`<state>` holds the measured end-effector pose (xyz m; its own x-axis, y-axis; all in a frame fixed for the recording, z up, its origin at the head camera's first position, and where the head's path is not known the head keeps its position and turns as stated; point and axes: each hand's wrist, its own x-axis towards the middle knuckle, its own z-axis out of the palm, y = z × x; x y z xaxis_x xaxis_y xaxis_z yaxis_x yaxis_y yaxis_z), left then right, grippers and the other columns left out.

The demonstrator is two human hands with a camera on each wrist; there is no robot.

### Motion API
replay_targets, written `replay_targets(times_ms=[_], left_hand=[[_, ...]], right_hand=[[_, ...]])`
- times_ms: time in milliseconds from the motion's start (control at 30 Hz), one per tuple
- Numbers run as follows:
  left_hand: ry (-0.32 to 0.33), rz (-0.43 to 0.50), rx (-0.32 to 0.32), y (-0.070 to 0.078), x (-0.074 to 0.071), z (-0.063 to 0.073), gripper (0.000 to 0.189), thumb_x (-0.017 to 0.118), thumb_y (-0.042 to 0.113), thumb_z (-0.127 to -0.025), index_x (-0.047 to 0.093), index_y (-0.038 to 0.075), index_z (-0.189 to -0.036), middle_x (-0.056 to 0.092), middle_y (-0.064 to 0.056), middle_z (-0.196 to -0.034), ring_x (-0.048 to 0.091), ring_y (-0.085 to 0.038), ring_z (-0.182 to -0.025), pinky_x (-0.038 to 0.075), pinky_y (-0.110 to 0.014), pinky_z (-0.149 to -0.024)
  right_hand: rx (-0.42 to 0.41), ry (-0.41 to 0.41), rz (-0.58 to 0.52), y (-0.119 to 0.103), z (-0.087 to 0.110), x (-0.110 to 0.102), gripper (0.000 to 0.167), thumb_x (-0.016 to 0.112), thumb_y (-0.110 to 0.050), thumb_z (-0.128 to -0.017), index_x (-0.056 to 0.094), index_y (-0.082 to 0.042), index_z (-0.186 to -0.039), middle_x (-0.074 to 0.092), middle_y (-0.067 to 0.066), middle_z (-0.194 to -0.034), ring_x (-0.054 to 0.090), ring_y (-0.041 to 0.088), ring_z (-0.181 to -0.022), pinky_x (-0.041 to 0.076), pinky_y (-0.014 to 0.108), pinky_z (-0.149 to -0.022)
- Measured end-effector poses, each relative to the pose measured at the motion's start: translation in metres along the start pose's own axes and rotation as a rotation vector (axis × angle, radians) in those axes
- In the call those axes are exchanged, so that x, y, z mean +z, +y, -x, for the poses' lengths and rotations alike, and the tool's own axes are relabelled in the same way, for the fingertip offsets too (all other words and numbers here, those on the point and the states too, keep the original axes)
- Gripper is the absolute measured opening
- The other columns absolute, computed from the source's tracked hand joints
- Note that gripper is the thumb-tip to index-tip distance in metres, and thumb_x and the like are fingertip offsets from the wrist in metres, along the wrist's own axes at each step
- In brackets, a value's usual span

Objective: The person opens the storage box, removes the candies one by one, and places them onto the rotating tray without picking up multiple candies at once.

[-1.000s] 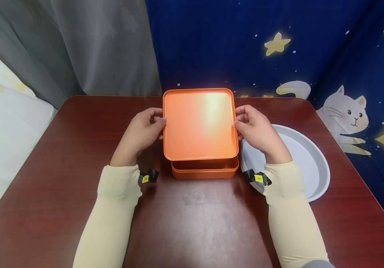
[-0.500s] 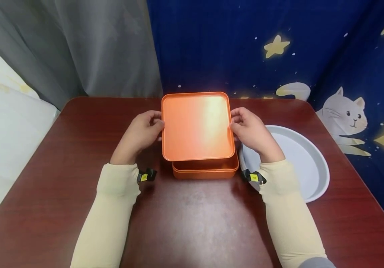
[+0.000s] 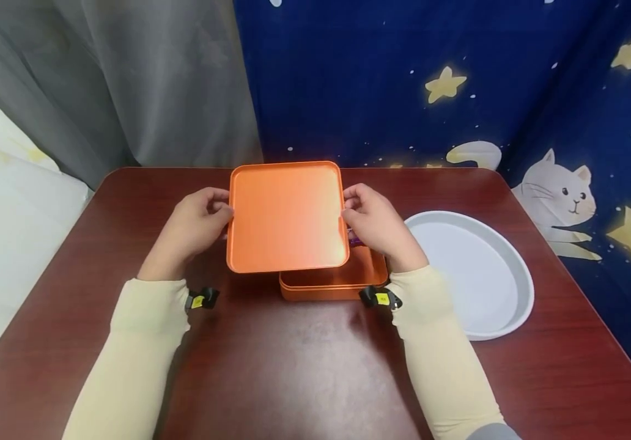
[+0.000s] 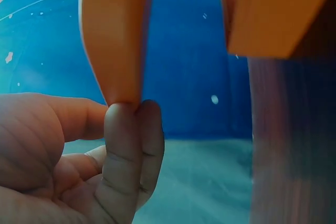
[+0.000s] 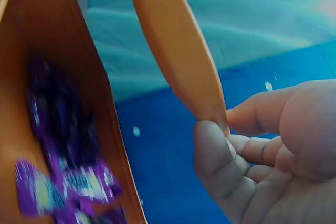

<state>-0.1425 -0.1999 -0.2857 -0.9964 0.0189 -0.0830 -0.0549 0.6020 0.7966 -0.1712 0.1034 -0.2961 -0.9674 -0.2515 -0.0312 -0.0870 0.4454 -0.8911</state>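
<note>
An orange square lid [image 3: 288, 217] with a low rim is held up between both hands, tilted toward the head camera. My left hand [image 3: 194, 223] pinches its left edge; in the left wrist view the thumb and fingers meet on the lid's edge [image 4: 113, 40]. My right hand [image 3: 376, 220] pinches the opposite edge. Under and to the right of the lid stands an orange box [image 3: 332, 292] on the table, partly hidden by the lid. Inside the box, the right wrist view shows several purple wrapped packets [image 5: 79, 184].
A round light grey tray [image 3: 469, 275] sits right of the box, partly behind the right forearm. The dark red wooden table [image 3: 293, 379] ends at a grey curtain [image 3: 183, 85] and a blue starry curtain [image 3: 348, 79].
Both hands have carried the lid left and slightly down in the head view, baring more of the box's right side. The grey tray is less covered by the right arm.
</note>
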Motion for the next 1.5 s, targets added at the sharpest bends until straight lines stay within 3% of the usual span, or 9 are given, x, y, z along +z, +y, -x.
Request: replay_targets(times_ms=[300,667,900,1067,1133,1200,1267,1333,1500], left_hand=[[0.018,-0.147,0.005,-0.025,-0.038,0.025,0.041,0.048,0.023,-0.102,0.049,-0.002,-0.135,0.059,-0.018,-0.108,0.067,-0.026,-0.084,0.059,-0.035,-0.071],[-0.106,-0.207,-0.019,-0.062,-0.084,0.055,0.040,0.052,0.019,-0.103,0.045,-0.009,-0.131,0.058,-0.021,-0.109,0.069,-0.025,-0.083,0.060,-0.038,-0.069],[-0.169,-0.164,-0.048,-0.083,-0.091,0.061,0.038,0.051,0.013,-0.102,0.041,-0.011,-0.129,0.055,-0.022,-0.109,0.067,-0.022,-0.083,0.060,-0.037,-0.070],[-0.213,-0.154,-0.087,-0.093,-0.086,0.058,0.036,0.052,0.010,-0.100,0.041,-0.012,-0.127,0.056,-0.020,-0.104,0.065,-0.025,-0.083,0.060,-0.038,-0.071],[-0.224,-0.156,-0.100,-0.097,-0.084,0.056,0.035,0.052,0.009,-0.100,0.041,-0.012,-0.126,0.056,-0.020,-0.103,0.064,-0.025,-0.084,0.060,-0.037,-0.071],[-0.235,-0.164,-0.106,-0.101,-0.084,0.055,0.034,0.052,0.008,-0.099,0.042,-0.011,-0.125,0.055,-0.019,-0.103,0.063,-0.025,-0.083,0.060,-0.036,-0.070],[-0.249,-0.160,-0.107,-0.105,-0.083,0.054,0.034,0.052,0.008,-0.099,0.041,-0.012,-0.125,0.055,-0.019,-0.102,0.063,-0.025,-0.083,0.060,-0.036,-0.070],[-0.260,-0.162,-0.110,-0.108,-0.082,0.053,0.033,0.052,0.007,-0.099,0.041,-0.012,-0.124,0.053,-0.018,-0.101,0.063,-0.025,-0.083,0.060,-0.035,-0.070],[-0.279,-0.166,-0.126,-0.117,-0.076,0.050,0.031,0.050,0.006,-0.099,0.041,-0.011,-0.122,0.052,-0.017,-0.099,0.061,-0.024,-0.081,0.060,-0.036,-0.069]], right_hand=[[-0.042,-0.055,0.028,-0.025,0.003,0.039,0.025,0.055,-0.006,-0.097,0.052,-0.002,-0.122,0.057,0.012,-0.099,0.068,0.035,-0.079,0.060,0.038,-0.068],[-0.056,-0.190,0.036,-0.038,0.014,0.093,0.028,0.057,-0.008,-0.098,0.053,-0.002,-0.124,0.059,0.009,-0.099,0.067,0.021,-0.076,0.056,0.027,-0.067],[-0.102,-0.233,0.212,-0.038,0.017,0.113,0.020,0.063,-0.025,-0.096,0.060,-0.006,-0.100,0.056,0.004,-0.080,0.054,0.017,-0.067,0.046,0.027,-0.059],[-0.097,-0.244,0.273,-0.041,0.021,0.117,0.028,0.062,-0.031,-0.097,0.058,-0.006,-0.086,0.049,0.005,-0.068,0.048,0.019,-0.057,0.041,0.029,-0.052],[-0.086,-0.258,0.289,-0.042,0.023,0.119,0.030,0.061,-0.033,-0.097,0.061,-0.003,-0.099,0.057,0.008,-0.075,0.055,0.020,-0.064,0.047,0.030,-0.057],[-0.070,-0.284,0.314,-0.044,0.025,0.121,0.042,0.061,-0.035,-0.098,0.060,-0.001,-0.122,0.067,0.010,-0.098,0.063,0.020,-0.081,0.054,0.031,-0.071],[-0.054,-0.316,0.339,-0.046,0.027,0.124,0.057,0.060,-0.038,-0.098,0.048,-0.004,-0.143,0.065,0.010,-0.124,0.063,0.019,-0.101,0.053,0.034,-0.089],[-0.047,-0.342,0.373,-0.047,0.029,0.127,0.068,0.059,-0.040,-0.098,0.036,-0.008,-0.153,0.059,0.006,-0.136,0.060,0.014,-0.111,0.048,0.035,-0.100],[-0.038,-0.391,0.416,-0.047,0.033,0.136,0.069,0.058,-0.043,-0.098,0.036,-0.006,-0.152,0.064,0.004,-0.093,0.059,0.014,-0.076,0.050,0.030,-0.083]])
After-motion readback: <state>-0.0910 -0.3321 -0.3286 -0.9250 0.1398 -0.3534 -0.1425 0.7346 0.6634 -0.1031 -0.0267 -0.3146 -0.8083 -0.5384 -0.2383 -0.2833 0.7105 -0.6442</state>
